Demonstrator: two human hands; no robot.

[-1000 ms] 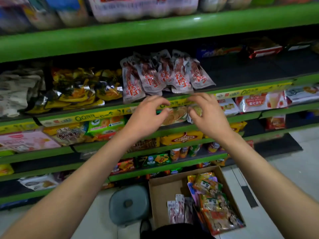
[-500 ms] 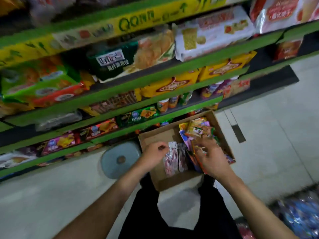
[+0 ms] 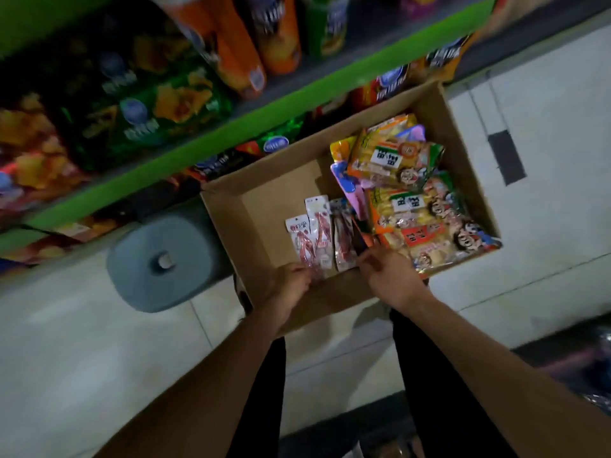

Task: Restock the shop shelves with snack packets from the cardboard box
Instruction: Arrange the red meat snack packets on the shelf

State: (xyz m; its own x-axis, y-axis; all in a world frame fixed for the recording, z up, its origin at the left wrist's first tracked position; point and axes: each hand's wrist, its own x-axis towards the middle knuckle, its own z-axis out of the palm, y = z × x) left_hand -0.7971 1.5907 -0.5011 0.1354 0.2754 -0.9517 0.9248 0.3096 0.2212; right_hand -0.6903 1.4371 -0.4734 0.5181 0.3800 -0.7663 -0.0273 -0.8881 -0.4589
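An open cardboard box stands on the floor below the green shelves. Slim red-and-white snack packets lie in its middle, with a clear red packet beside them. Large colourful snack packets fill the box's right half. My left hand is inside the near edge of the box, its fingers pinched on the lower end of the red-and-white packets. My right hand is beside it, fingertips together at the clear red packet's lower corner; the grip itself is hidden.
A grey round stool stands on the tiled floor just left of the box. The lowest shelves hold chip bags and orange tubes. Shiny wrapped goods lie at the right edge. My dark trouser legs are below the box.
My view has dropped from the upper shelves to the box. Both hands came down from the shelf into the box and now rest on the slim packets at its near edge.
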